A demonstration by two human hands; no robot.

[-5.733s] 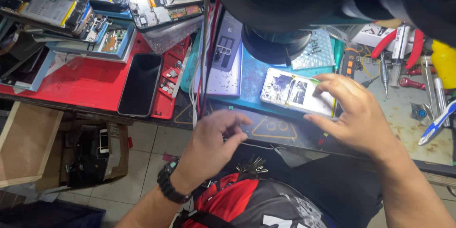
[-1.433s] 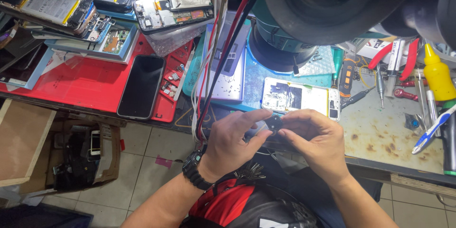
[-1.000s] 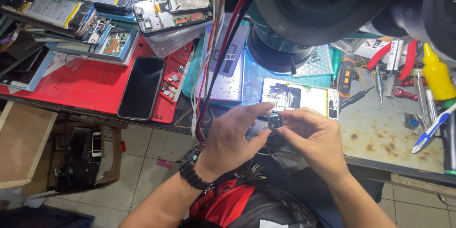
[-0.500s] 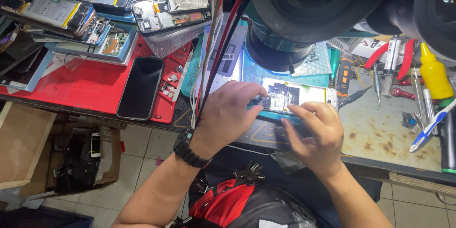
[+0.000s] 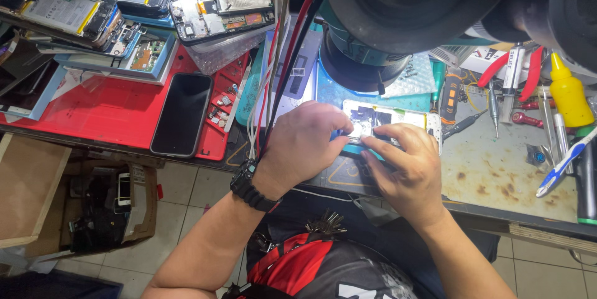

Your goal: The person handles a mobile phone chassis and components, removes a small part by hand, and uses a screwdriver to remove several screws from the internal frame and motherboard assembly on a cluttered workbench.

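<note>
An opened phone [image 5: 398, 120] with its white inner frame and circuit parts showing lies on the blue work mat under the microscope. My left hand [image 5: 305, 143] rests on the phone's left end, fingertips pressing at its edge. My right hand [image 5: 407, 165] lies over the phone's lower edge, its fingertips pinched together on a small part at the phone's left middle. The small part itself is hidden by my fingers. A black watch sits on my left wrist.
A big black microscope head [image 5: 435, 0] hangs over the bench. A black phone [image 5: 183, 114] lies on a red mat [image 5: 106, 109]. Several dismantled phones [image 5: 224, 1] are stacked at the back left. Pliers, screwdrivers and a yellow bottle [image 5: 569, 93] crowd the right.
My hands, which held a small dark part above the bench edge, have moved forward and down onto the opened phone. Much earlier, they were apart.
</note>
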